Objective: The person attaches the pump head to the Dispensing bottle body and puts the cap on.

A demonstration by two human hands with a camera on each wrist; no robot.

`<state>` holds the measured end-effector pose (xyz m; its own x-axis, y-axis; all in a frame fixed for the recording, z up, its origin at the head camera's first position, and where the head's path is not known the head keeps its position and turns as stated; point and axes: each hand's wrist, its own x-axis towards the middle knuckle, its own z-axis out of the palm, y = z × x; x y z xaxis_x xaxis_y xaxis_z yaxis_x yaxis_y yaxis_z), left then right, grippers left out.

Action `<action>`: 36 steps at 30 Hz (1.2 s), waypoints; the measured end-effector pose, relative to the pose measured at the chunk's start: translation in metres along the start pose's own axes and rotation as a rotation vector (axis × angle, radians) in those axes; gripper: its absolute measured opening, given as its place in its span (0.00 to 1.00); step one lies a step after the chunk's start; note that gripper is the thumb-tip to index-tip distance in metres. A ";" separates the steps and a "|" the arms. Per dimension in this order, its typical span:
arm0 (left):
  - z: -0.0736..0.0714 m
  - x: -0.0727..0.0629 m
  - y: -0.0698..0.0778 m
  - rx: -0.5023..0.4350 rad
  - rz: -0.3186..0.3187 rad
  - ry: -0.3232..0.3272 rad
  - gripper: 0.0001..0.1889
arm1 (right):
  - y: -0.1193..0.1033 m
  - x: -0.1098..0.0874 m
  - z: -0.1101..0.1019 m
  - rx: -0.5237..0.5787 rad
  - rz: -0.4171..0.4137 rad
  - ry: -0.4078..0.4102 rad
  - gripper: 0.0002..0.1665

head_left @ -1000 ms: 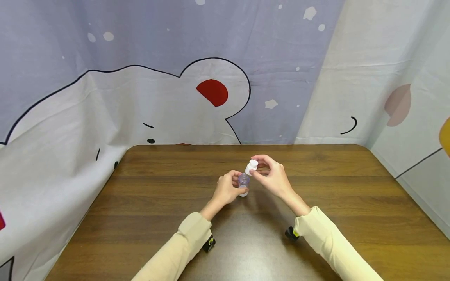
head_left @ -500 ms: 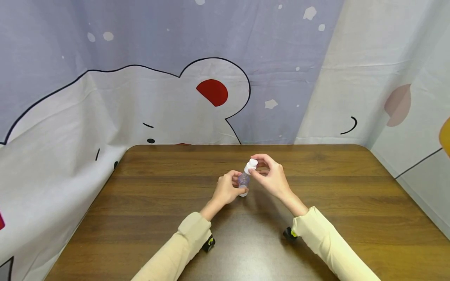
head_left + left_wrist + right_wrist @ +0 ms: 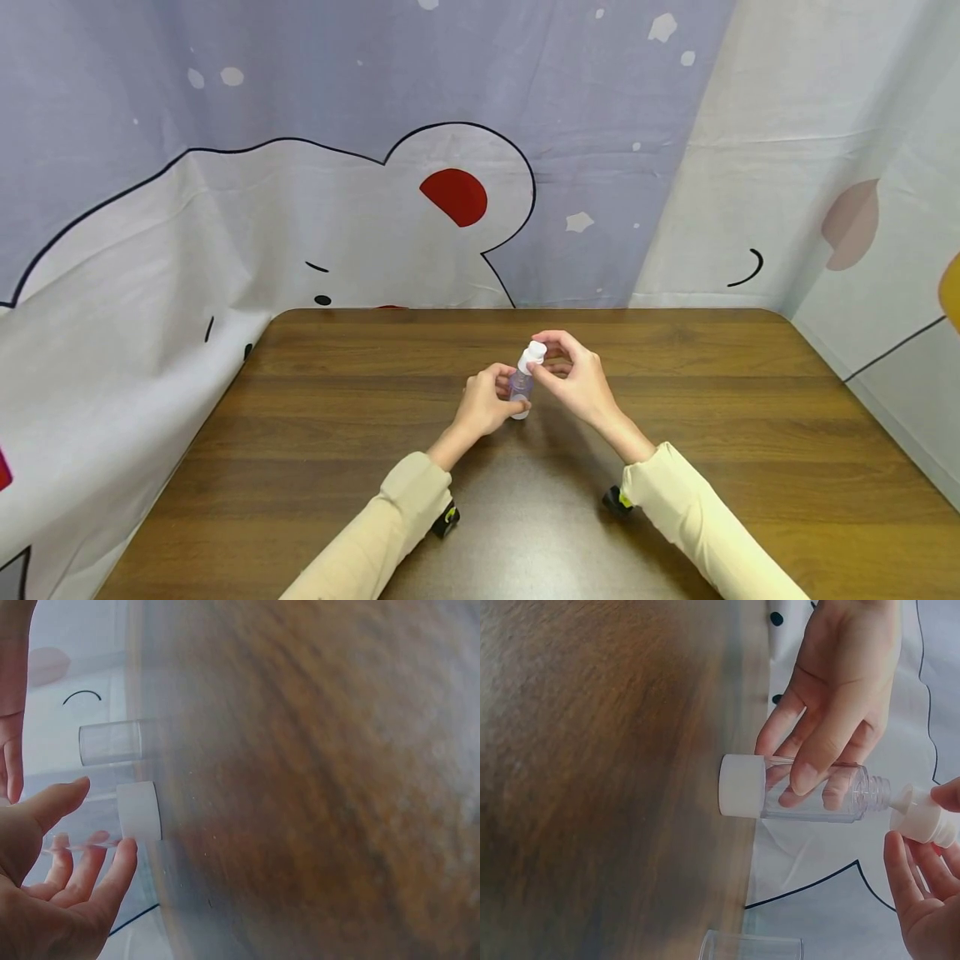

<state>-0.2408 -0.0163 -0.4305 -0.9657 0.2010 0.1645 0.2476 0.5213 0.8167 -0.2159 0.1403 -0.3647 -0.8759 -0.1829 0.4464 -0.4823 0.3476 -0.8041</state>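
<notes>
My left hand (image 3: 483,404) grips a small clear bottle (image 3: 859,796) round its body, thumb on the near side. The bottle stands upright on the table, and its white base (image 3: 742,787) meets the wood. Between thumb and fingers, my right hand (image 3: 581,379) pinches a white pump top (image 3: 917,814). The pump top sits tilted right above the threaded neck (image 3: 877,793), its narrow stem pointing into the opening. Part of the bottle's body is hidden by the left fingers.
A clear cylindrical cap (image 3: 110,742) stands on the table beyond the bottle, hidden in the head view. The brown wooden table (image 3: 337,483) reaches back to a printed curtain (image 3: 360,225). Each wrist wears a small black camera.
The right hand has brought the pump top slightly left over the bottle's neck, covering more of it in the head view. The left hand and bottle have stayed in place.
</notes>
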 end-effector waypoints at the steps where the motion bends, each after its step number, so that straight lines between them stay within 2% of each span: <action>1: 0.000 0.000 0.000 0.001 -0.002 -0.001 0.27 | 0.000 0.000 0.000 0.001 0.001 -0.002 0.20; 23: -0.001 -0.001 0.001 0.010 -0.007 -0.003 0.25 | 0.001 -0.002 0.007 -0.007 -0.003 -0.037 0.20; 36: 0.000 -0.001 0.000 0.003 -0.031 -0.010 0.24 | 0.003 -0.003 0.009 -0.002 0.003 -0.044 0.20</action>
<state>-0.2401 -0.0163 -0.4302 -0.9720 0.1933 0.1335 0.2180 0.5300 0.8195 -0.2143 0.1333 -0.3721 -0.8770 -0.2223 0.4261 -0.4797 0.3503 -0.8045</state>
